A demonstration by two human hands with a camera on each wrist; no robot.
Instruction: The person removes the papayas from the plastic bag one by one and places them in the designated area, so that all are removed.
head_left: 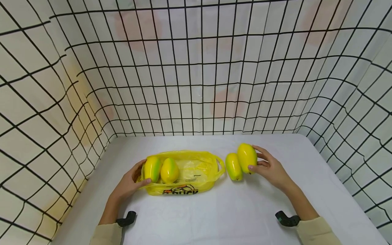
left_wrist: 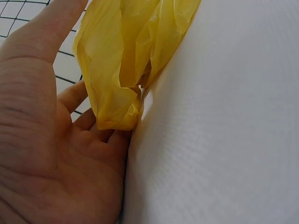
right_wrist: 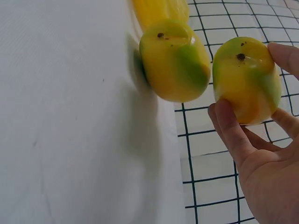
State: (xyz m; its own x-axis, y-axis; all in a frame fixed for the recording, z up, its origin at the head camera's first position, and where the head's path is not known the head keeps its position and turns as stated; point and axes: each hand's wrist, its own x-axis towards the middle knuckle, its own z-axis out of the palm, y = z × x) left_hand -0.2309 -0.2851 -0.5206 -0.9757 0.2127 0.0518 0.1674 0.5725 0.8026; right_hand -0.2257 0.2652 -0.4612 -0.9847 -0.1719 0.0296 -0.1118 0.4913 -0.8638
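Mango [head_left: 247,157], right of the yellow bag [head_left: 206,187]: I see the right hand [head_left: 273,171] pinching it between thumb and spread fingers; judged stiff, light, slick, best gripped round its middle. Bag, thin and limp by my guess: left hand [head_left: 128,183] curled round its left end, two mangoes [head_left: 169,170] inside.

Across spreads the white-covered table [head_left: 196,217], and straight up behind it climbs a pale back wall [head_left: 195,75], ruled all over in black grid lines! Here come the gridded left wall [head_left: 18,98] and right wall [head_left: 346,98] flanking the table, with faint reddish blotches [head_left: 220,109] beyond its far edge, a yellowish patch [head_left: 82,114] to its left.
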